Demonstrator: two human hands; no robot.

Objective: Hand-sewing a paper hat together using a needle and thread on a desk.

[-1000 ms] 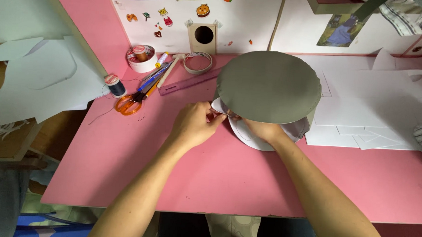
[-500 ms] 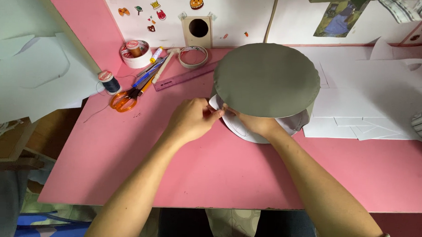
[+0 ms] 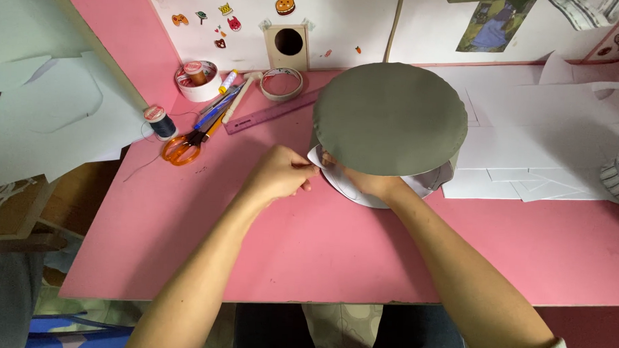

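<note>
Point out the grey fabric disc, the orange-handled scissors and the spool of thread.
grey fabric disc [image 3: 390, 118], head view, centre of its top face.
orange-handled scissors [image 3: 180, 149], head view, on the orange handle loops.
spool of thread [image 3: 162, 123], head view, on the dark wound thread.

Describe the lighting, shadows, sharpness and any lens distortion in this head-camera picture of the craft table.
Head view: light is soft and even, with no glare on the pink table; only a faint shadow lies under the grey fabric disc; the left hand and the orange scissors look sharp, without motion blur; the right hand is mostly hidden beneath the disc; the wide lens splays the table edges outward.
</note>
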